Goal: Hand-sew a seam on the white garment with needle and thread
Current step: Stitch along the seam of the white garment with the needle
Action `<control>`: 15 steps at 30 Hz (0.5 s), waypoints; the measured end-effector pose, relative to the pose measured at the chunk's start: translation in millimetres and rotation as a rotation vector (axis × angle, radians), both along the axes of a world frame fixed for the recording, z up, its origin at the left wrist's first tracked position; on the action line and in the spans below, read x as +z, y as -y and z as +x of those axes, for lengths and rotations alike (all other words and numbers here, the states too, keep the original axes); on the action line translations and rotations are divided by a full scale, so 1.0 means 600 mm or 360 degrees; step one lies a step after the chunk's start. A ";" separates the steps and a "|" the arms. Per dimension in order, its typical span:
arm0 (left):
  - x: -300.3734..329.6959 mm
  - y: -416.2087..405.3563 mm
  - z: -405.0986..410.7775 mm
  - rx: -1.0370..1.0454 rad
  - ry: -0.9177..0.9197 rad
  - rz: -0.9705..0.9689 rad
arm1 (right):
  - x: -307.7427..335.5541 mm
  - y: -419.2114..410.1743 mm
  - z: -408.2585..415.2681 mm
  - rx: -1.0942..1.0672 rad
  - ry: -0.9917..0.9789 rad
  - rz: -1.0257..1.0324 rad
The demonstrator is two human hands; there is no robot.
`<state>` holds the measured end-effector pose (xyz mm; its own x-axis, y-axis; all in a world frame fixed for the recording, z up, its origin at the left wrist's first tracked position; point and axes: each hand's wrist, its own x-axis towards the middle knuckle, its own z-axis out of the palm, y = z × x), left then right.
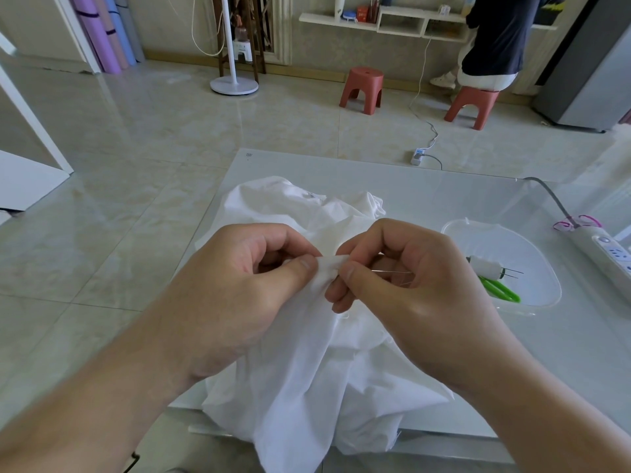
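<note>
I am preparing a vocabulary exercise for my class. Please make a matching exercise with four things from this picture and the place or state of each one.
Things:
1. white cotton garment
2. thin steel needle
3. green-handled scissors
4. white thread spool

Places:
A. beside the spool, in the clear plastic tray
B. pinched in the right hand
C. fold pinched by the left hand
D. with two needles stuck in it

Pairs: 1-C, 2-B, 3-A, 4-D

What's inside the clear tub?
Inside the tub you can see a white spool stuck with needles and green scissors. The right hand hides the near corner.
</note>
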<state>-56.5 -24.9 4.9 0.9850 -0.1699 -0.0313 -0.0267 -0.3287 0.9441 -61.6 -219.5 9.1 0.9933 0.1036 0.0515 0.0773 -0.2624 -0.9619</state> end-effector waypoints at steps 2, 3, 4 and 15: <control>-0.001 -0.001 0.000 -0.0007 0.0006 0.0005 | 0.000 0.000 0.000 -0.0001 0.0001 0.0002; -0.001 -0.002 0.000 -0.0013 0.0010 0.0006 | 0.000 0.000 -0.001 -0.0001 0.0002 0.0000; -0.001 -0.002 0.000 -0.0016 0.0016 0.0007 | 0.001 0.000 -0.001 -0.0001 0.0003 -0.0005; -0.004 -0.003 0.001 -0.0031 0.0064 0.0031 | 0.003 -0.001 -0.002 0.0006 0.0013 -0.0070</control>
<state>-55.8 -23.0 2.3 0.9820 -0.1890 0.0048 -0.0712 -0.3463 0.9354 -62.9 -218.9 11.0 0.9924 0.1099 0.0548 0.0860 -0.3039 -0.9488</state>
